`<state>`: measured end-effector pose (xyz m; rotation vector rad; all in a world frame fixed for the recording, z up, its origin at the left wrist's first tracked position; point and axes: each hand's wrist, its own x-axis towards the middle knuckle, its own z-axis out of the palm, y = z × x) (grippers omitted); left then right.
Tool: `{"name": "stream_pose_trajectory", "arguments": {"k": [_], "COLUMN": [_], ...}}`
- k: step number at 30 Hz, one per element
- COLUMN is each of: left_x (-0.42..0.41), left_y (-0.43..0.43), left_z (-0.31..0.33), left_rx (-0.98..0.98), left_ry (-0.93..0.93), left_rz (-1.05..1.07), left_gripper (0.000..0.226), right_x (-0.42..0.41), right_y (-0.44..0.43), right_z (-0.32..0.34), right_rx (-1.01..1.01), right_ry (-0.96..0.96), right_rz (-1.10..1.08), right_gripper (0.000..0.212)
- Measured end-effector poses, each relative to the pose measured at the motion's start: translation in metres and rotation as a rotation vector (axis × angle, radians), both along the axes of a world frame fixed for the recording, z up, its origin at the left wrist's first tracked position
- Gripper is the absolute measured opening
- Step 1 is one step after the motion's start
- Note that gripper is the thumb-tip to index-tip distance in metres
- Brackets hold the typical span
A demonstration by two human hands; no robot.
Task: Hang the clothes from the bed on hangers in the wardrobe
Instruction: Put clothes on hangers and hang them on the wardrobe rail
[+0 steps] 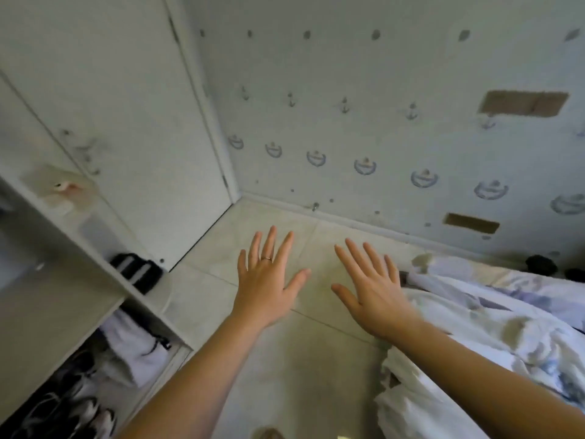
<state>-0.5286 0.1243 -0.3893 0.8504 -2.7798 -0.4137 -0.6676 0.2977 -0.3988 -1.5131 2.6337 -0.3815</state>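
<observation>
Left hand [269, 280]: stretches forward, palm down, above the tiled floor [316, 359]; grip spread, fingers straight, holding nothing; wears a ring [267, 258].
Right hand [376, 296]: reaches out beside the left, apart from it; grip spread wide and empty, with the forearm over the bed's edge.
Clothes [459, 337]: lie crumpled on the bed [538, 286] at right, white with blue pattern; too blurred to tell garments from bedding.
Wardrobe [148, 296]: stands open at left, with white fabric [133, 346] in a lower compartment and shoes [63, 407] beneath.
Wall [380, 137]: shows pale wallpaper printed with blue anchors.

Bed [493, 327] cut off; shoes [63, 407] blurred
</observation>
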Motion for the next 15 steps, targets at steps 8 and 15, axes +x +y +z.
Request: {"name": "stream_pose_trajectory", "arguments": {"k": [8,15], "left_x": [0.141,0.250], "left_y": [-0.098,-0.193], "left_z": [0.052,0.126], "left_rx": [-0.086,-0.255], "left_ry": [0.150,0.252], "left_rz": [0.382,0.568], "left_gripper": [0.076,0.076], "right_x": [0.089,0.191], "right_y": [-0.165,-0.304], "right_z": [0.062,0.144], "right_rx": [-0.100,-0.295], "right_ry": [0.107,0.228], "right_rz": [0.365,0.599], "right_gripper": [0.072,0.070]}}
